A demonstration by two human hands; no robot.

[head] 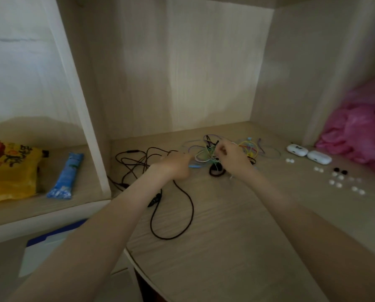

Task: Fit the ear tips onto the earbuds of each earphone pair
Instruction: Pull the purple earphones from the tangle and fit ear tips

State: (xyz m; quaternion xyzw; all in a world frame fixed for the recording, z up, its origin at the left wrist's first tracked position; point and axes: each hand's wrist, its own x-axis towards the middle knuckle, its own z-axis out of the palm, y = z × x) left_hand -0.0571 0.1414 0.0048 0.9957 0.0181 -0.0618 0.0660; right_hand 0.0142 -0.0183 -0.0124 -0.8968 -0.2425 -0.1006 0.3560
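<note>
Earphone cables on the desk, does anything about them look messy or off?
Yes. The coloured earphone cables are knotted into one tangle at the back of the desk. The dark cable sprawls in loose loops to its left, and white ear tips lie scattered on the right.

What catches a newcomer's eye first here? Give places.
A tangle of coloured earphone cables lies centre-frame, the right hand pinching it, the left hand at its edge. A crumpled pink plastic bag sits at far right, small white ear tips scattered beside it; a yellow printed bag sits on the left shelf.
</note>
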